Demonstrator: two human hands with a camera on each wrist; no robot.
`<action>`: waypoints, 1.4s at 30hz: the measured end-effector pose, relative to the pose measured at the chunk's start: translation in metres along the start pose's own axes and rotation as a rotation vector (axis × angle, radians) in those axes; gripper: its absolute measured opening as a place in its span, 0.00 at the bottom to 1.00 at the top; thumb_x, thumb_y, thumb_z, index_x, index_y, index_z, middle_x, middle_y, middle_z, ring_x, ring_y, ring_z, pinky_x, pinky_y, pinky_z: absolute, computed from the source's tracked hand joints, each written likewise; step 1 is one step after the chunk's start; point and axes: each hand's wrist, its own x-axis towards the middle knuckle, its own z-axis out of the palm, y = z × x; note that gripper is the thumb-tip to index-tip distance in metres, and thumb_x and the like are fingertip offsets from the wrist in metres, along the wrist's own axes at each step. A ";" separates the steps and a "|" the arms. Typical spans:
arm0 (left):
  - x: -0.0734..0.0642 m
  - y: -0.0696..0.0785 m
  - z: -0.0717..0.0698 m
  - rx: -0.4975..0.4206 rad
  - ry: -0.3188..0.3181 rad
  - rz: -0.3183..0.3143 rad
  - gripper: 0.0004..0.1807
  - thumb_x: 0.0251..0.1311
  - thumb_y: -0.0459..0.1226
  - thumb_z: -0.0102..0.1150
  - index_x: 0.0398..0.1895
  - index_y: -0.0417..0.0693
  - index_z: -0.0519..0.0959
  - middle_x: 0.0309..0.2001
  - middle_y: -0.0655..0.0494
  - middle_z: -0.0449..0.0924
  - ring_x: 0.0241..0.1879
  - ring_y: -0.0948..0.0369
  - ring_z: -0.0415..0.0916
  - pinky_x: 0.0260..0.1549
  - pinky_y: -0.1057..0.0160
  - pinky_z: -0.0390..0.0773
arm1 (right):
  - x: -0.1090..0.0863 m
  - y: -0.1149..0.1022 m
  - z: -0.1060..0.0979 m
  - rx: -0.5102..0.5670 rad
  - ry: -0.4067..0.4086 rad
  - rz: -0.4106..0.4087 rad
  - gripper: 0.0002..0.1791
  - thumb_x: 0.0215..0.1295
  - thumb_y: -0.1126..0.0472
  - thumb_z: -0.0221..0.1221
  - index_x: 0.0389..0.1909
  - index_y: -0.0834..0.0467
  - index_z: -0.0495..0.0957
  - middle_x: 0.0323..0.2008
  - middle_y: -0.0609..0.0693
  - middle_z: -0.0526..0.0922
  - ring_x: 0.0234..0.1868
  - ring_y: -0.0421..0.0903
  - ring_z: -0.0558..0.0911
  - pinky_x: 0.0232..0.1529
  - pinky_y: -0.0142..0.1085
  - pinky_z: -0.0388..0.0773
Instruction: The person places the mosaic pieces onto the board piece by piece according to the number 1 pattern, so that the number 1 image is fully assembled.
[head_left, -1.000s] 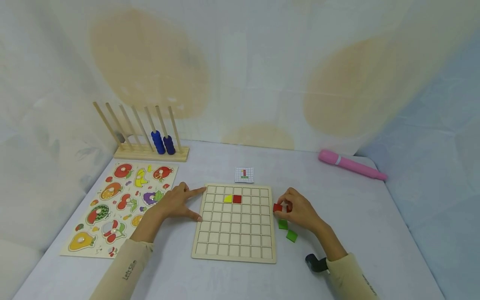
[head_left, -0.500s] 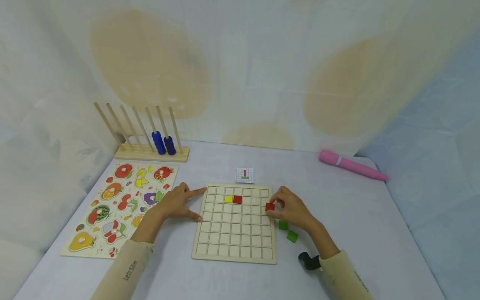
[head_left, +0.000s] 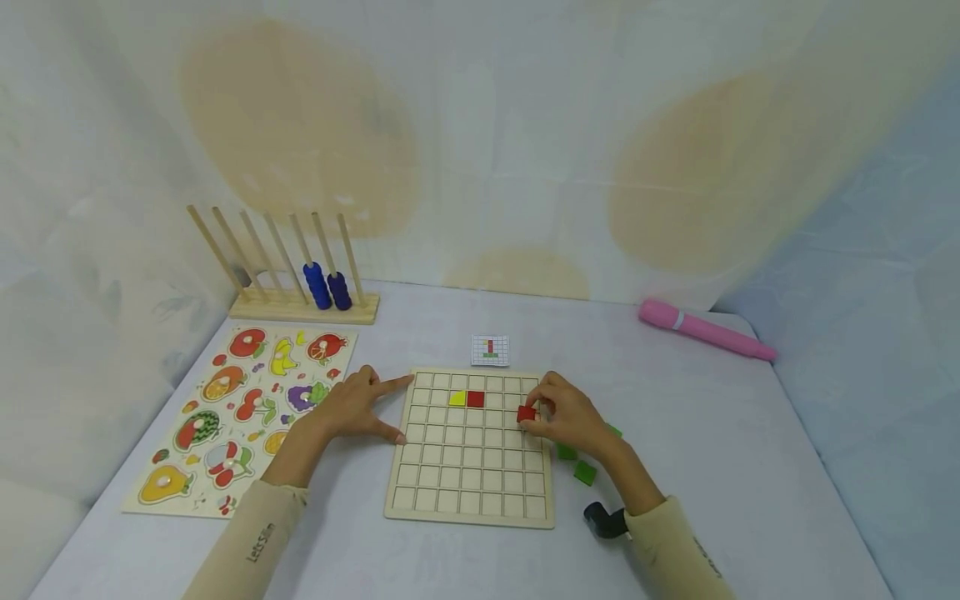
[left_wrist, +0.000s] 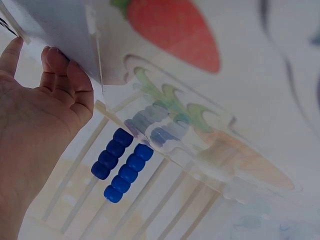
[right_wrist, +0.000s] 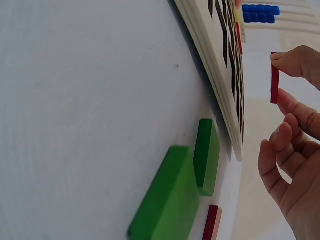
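Observation:
A wooden grid board point(head_left: 469, 522) lies in the middle of the table. My left hand point(head_left: 352, 408) touches its left edge with thumb and index finger spread apart. Over the board's right columns, my right hand point(head_left: 573, 421) pinches a red square tile point(head_left: 527, 414) between thumb and fingertip; the right wrist view shows that tile point(right_wrist: 274, 77) edge-on, raised above the board. Side by side in an upper row sit a yellow slant-sided tile point(head_left: 458, 399) and another red tile point(head_left: 476, 399). Green tiles point(head_left: 585, 473) lie right of the board, with a further red tile point(right_wrist: 212, 223) near them.
Behind the board is a small printed grid card point(head_left: 490, 350). At left lie a fruit peg puzzle point(head_left: 262, 350) and, beyond it, a wooden rod stand point(head_left: 303, 310) with blue beads. A pink wand-like object point(head_left: 705, 329) lies at back right. A black device point(head_left: 603, 521) sits by the right sleeve.
My right hand has moved left with the red tile, from beside the board to over its right columns. A green tile now shows behind the right wrist. The left hand has stayed still.

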 end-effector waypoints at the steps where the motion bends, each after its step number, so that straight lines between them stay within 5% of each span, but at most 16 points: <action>1: 0.000 0.000 0.000 0.000 0.000 0.000 0.57 0.34 0.66 0.75 0.73 0.65 0.66 0.40 0.51 0.64 0.34 0.58 0.60 0.32 0.61 0.62 | 0.001 -0.001 0.001 0.000 0.000 0.001 0.13 0.52 0.57 0.74 0.35 0.54 0.82 0.33 0.46 0.69 0.33 0.41 0.68 0.31 0.31 0.67; 28: -0.001 0.001 -0.002 0.007 0.006 -0.004 0.56 0.34 0.65 0.75 0.73 0.65 0.66 0.40 0.51 0.64 0.34 0.57 0.60 0.32 0.61 0.61 | 0.022 -0.030 0.020 -0.047 -0.052 -0.116 0.11 0.55 0.56 0.71 0.35 0.55 0.82 0.36 0.49 0.74 0.35 0.42 0.71 0.35 0.30 0.70; 42: -0.001 0.003 -0.002 -0.001 -0.010 -0.025 0.56 0.34 0.65 0.75 0.73 0.66 0.66 0.40 0.51 0.64 0.35 0.57 0.60 0.32 0.60 0.62 | 0.037 -0.040 0.033 -0.152 -0.112 -0.074 0.13 0.55 0.53 0.72 0.37 0.56 0.85 0.37 0.43 0.73 0.36 0.38 0.74 0.38 0.31 0.75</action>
